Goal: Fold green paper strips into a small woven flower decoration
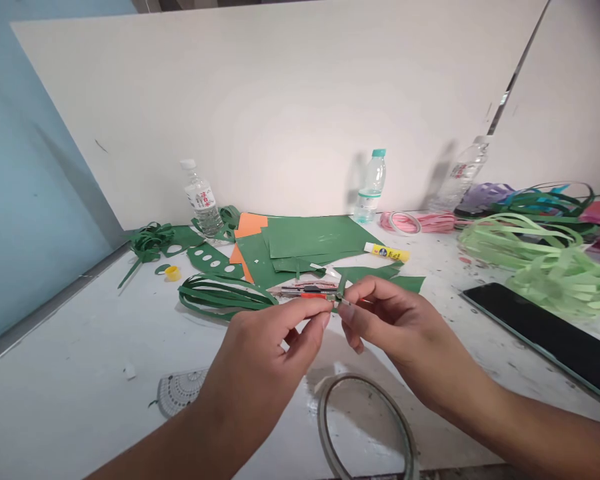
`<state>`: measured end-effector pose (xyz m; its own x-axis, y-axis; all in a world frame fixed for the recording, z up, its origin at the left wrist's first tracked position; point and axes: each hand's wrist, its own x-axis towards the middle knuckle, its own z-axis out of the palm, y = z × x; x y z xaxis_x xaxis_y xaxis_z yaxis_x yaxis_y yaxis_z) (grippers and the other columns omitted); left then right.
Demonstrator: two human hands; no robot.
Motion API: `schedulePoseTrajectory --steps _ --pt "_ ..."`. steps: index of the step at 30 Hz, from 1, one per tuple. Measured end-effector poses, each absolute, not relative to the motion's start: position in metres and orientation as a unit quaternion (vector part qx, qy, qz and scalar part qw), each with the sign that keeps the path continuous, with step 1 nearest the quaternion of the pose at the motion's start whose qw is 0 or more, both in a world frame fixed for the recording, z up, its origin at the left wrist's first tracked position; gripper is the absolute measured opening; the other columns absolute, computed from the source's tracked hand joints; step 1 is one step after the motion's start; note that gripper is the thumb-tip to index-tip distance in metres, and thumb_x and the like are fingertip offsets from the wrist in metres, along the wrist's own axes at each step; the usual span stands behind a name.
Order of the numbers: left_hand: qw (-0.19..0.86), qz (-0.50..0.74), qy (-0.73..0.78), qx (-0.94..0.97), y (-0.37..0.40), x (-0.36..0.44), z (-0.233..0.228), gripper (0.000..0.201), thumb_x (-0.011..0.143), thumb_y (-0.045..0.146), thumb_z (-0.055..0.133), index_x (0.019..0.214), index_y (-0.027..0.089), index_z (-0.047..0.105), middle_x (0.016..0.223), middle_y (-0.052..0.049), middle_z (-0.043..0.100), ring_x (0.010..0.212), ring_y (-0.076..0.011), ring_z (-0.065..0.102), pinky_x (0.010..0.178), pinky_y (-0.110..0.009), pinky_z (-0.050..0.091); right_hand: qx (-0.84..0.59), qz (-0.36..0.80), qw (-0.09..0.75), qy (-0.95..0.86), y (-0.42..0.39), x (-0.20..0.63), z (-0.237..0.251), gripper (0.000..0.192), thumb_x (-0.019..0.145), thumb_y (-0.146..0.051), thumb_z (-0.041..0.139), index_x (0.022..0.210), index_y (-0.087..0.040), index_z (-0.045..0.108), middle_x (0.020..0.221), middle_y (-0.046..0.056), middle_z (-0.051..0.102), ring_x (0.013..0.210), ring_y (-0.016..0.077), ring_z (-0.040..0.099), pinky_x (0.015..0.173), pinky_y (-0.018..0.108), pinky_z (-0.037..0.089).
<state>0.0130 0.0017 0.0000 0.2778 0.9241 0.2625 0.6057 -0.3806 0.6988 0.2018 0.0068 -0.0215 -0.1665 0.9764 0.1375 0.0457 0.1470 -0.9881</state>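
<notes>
Your left hand (266,343) and right hand (405,323) pinch a small green paper strip (341,287) — protractor (174,393) at 8 o'clock, tape roll (325,427) near 6 o'clock.

A white-capped water bottle (203,203) with red lettering, a teal-capped bottle (372,187) and a third clear plastic bottle (464,175) line a white partition (280,100) behind a table (80,387). At right, a dark-screened smartphone (545,337) lies beside pale green paper strips (525,233); at lower left, a transparent protractor (175,395) lies flat. A blue wall (30,133) stands at far left.
</notes>
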Motion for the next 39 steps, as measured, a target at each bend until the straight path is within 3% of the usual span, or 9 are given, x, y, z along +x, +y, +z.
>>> schedulePoseTrajectory --steps 7,14,39 --pt "0.265 0.342 0.497 0.752 0.0020 0.0148 0.0010 0.017 0.093 0.029 0.059 0.093 0.030 0.076 0.068 0.009 0.071 0.051 -0.0085 0.055 0.053 -0.018 0.043 -0.426 0.501 0.481 -0.579 0.0042 0.1991 -0.0229 0.021 0.091 -0.037 0.069 0.079 -0.024 0.059 0.062 -0.005 0.055 0.063 0.0131 0.049 0.064 0.027 0.042" --pt "0.276 0.360 0.485 0.748 0.0033 0.0178 0.0019 0.015 0.090 0.022 0.060 0.090 0.028 0.074 0.082 0.010 0.074 0.053 -0.0070 0.057 0.055 -0.017 0.045 -0.422 0.488 0.501 -0.576 0.0027 0.1958 -0.0218 0.015 0.086 -0.029 0.071 0.077 -0.023 0.062 0.065 -0.004 0.057 0.062 0.0128 0.050 0.061 0.026 0.042" --pt "0.207 0.367 0.480 0.769 0.0016 0.0178 0.0005 0.012 0.089 0.023 0.061 0.087 0.026 0.072 0.073 0.009 0.072 0.052 -0.0073 0.053 0.048 -0.016 0.039 -0.431 0.470 0.508 -0.579 0.0008 0.1935 -0.0184 0.012 0.082 -0.025 0.073 0.074 -0.024 0.063 0.067 -0.004 0.058 0.060 0.0116 0.051 0.057 0.025 0.041"
